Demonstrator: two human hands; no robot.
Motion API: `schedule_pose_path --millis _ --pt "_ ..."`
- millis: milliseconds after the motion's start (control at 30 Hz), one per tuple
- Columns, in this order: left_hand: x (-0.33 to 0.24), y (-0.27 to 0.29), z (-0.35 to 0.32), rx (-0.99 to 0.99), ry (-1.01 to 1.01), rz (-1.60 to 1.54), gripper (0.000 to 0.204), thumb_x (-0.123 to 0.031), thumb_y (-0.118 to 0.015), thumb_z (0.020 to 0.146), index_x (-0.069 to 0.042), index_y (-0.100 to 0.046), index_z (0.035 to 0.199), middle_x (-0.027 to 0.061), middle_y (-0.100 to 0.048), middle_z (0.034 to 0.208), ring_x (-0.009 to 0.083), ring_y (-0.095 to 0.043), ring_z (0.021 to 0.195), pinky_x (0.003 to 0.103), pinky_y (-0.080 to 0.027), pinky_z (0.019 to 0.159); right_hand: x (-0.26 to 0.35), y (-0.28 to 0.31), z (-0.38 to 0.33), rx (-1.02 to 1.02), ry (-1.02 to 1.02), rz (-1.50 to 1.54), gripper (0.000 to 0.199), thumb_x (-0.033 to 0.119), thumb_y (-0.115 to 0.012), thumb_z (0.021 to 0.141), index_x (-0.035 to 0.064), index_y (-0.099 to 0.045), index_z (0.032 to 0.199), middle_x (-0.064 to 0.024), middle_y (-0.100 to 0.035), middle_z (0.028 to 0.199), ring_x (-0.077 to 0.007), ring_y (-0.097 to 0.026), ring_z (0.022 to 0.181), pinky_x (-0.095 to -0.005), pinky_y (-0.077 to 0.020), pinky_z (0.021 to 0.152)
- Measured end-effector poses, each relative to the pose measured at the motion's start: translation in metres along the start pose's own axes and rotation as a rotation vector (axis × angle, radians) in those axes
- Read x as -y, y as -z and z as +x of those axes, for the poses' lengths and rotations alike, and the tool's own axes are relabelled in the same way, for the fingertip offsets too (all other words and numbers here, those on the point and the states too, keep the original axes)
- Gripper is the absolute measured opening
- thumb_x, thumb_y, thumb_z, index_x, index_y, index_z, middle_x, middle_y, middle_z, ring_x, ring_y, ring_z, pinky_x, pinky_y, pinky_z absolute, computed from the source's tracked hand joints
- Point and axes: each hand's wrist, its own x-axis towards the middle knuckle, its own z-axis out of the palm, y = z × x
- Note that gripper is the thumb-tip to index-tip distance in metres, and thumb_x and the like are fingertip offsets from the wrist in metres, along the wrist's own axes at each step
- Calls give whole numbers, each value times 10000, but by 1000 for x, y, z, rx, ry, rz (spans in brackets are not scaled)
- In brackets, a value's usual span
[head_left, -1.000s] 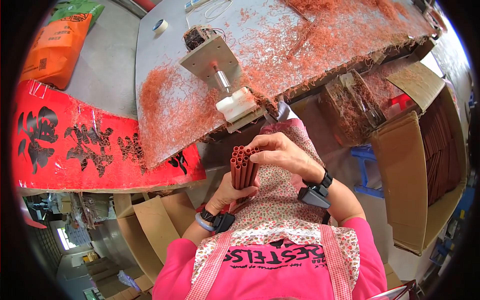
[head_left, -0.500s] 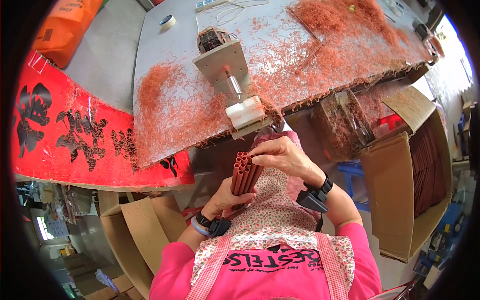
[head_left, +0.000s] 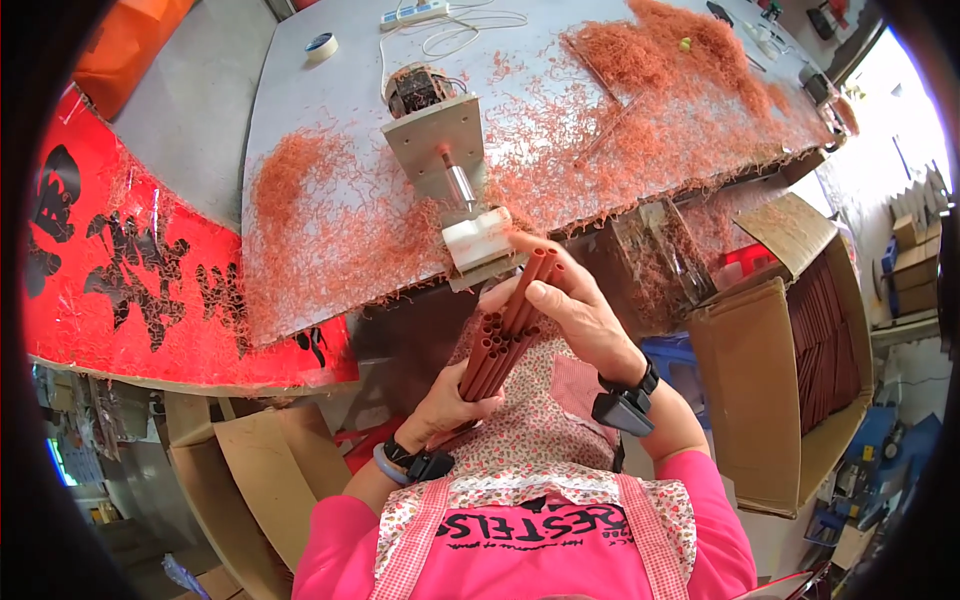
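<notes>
My left hand [head_left: 452,405] grips the lower part of a bundle of red paper tubes [head_left: 492,350], held upright in front of my chest. My right hand [head_left: 565,310] pinches a single red tube [head_left: 530,285] pulled up out of the bundle, its top end pointing at the white block [head_left: 478,240] on the shaft of a small motor machine [head_left: 435,140]. The machine is mounted on a grey metal plate at the table's near edge. Both wrists wear black bands.
The grey table [head_left: 300,110] is strewn with orange-red paper shavings [head_left: 320,220]. An open cardboard box of dark red tubes [head_left: 820,350] stands to my right. A red banner with black characters [head_left: 130,290] lies at left, cardboard boxes [head_left: 240,470] below it.
My right hand has drawn one tube up from the bundle and moved it toward the white block. The view has shifted closer to the table.
</notes>
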Motion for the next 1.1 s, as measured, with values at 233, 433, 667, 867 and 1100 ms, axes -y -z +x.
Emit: schedule_pose_path --millis 233,433,667,867,1100 --pt "4 15 2 66 6 94 237 -111 -714 743 -17 -576 912 32 -603 791 104 -573 678 256 -474 617 8 11 7 -69 89 -140 312 270 -469 959 11 -488 1133 -132 -638 915 -195 -622 841 -333 -502 796" --pt "10 21 -6 46 10 164 258 -107 -702 742 -5 -578 945 35 -606 793 106 -572 687 263 -472 632 22 29 23 -227 370 181 265 252 -422 975 11 -505 1047 -89 -595 782 -184 -585 702 -314 -484 668" --pt "-4 35 -3 -124 -39 -175 329 -97 -682 740 8 -571 1032 66 -632 890 137 -609 763 286 -496 694 -2 20 10 -71 120 141 279 267 -397 986 13 -496 1045 -99 -593 767 -164 -580 640 -271 -481 623" --pt "-30 4 12 36 49 -416 363 -78 -667 727 -4 -529 1054 95 -629 927 169 -620 782 306 -510 705 -49 -21 -10 -23 -95 255 269 250 -412 969 2 -512 1005 -93 -599 752 -185 -592 675 -266 -478 610" --pt "-22 15 11 153 52 -333 395 -81 -678 721 -11 -508 1071 71 -606 832 182 -616 753 305 -505 684 12 2 18 -251 338 -186 302 286 -395 969 17 -521 913 -72 -585 729 -136 -561 626 -222 -426 554"
